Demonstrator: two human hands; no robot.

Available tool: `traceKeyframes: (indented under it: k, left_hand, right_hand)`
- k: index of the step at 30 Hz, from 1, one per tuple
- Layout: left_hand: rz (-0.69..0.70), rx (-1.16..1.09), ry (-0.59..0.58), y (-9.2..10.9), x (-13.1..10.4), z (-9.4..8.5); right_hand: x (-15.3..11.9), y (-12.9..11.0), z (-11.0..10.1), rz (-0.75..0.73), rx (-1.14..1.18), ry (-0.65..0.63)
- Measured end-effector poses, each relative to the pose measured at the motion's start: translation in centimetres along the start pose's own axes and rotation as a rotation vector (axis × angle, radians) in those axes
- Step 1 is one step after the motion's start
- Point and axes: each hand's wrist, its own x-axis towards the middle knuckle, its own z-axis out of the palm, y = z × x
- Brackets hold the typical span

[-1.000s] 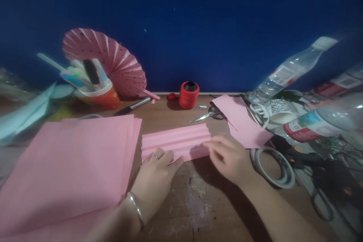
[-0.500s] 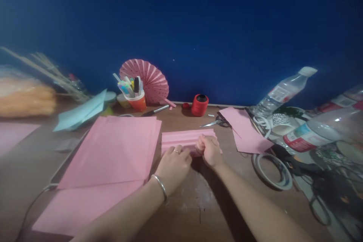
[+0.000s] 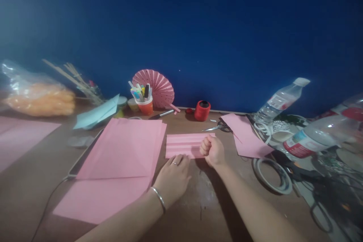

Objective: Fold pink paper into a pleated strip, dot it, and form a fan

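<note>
A pink sheet of paper (image 3: 181, 143) with several crosswise folds lies on the table in front of me. My left hand (image 3: 173, 176), with a ring and a silver bangle, rests flat at its near edge, fingertips touching the paper. At the right end of the sheet, my right hand (image 3: 213, 152) is closed in a fist over the paper, and I see nothing inside it. To the left lies a stack of pink paper (image 3: 119, 147). Scissors (image 3: 221, 126) lie just behind the folded sheet.
Along the wall stand a pen cup (image 3: 146, 106), a pink pleated fan (image 3: 163, 87) and a red spool (image 3: 202, 111). Cut pink paper (image 3: 246, 138), a tape roll (image 3: 256, 174) and plastic bottles (image 3: 303, 143) are on the right. A bag of orange stuff (image 3: 45, 98) sits far left.
My left hand has drawn back toward me to the paper's near edge. My right hand has shifted slightly right and closed into a fist. The view has tilted and turned a little left.
</note>
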Motion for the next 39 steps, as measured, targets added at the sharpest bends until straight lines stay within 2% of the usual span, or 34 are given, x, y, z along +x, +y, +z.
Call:
traceKeyframes:
  k: [6, 10, 14, 16, 19, 22, 24, 26, 28, 31, 33, 36, 39]
  left_hand:
    - [-0.097, -0.022, -0.034, -2.1, -3.1, -0.3]
    - [-0.148, 0.022, -0.005, -3.6, -4.9, -0.2]
    - [-0.174, 0.033, 0.008, -3.7, -5.6, -0.3]
    - [-0.208, 0.01, -0.005, -3.6, -5.2, -0.6]
    - [-0.236, -0.062, -0.044, -3.9, -4.0, -1.4]
    - [-0.177, -0.177, -0.069, -4.9, -2.4, -1.9]
    - [-0.172, -0.25, -0.078, -5.2, -1.5, -2.0]
    - [-0.154, -0.293, -0.091, -4.5, -0.8, -1.8]
    - [-0.098, -0.334, -0.083, -3.2, -0.4, -1.7]
    - [0.095, -0.421, -0.101, -1.0, -0.2, -1.9]
    - [0.2, -0.451, -0.088, -0.3, -0.2, -2.3]
    - [0.302, -0.5, 0.011, -0.8, -0.2, -2.6]
    - [0.301, -0.444, 0.097, -2.1, -0.1, -2.4]
  right_hand:
    - [-0.3, -0.1, 0.1, 0.017, 0.008, -0.003]
    - [-0.2, -0.1, 0.0, 0.005, 0.0, -0.015]
    - [-0.2, 0.0, -0.2, -0.034, -0.087, -0.032]
    - [-0.5, 0.0, 0.0, -0.086, -0.24, -0.053]
    - [-1.6, -0.1, 0.8, -0.243, -0.725, -0.152]
    - [-2.7, -0.4, 2.0, -0.461, -1.269, -0.35]
    - [-3.1, -0.8, 2.3, -0.551, -1.483, -0.482]
    - [-3.3, -1.4, 1.9, -0.573, -1.591, -0.569]
    - [-3.3, -2.0, 1.0, -0.575, -1.642, -0.59]
    - [-3.3, -2.8, -0.6, -0.587, -1.663, -0.491]
    - [-3.3, -2.9, -1.3, -0.583, -1.641, -0.435]
    - [-3.1, -2.7, -1.7, -0.569, -1.598, -0.45]
    - [-3.0, -2.5, -1.6, -0.561, -1.592, -0.486]
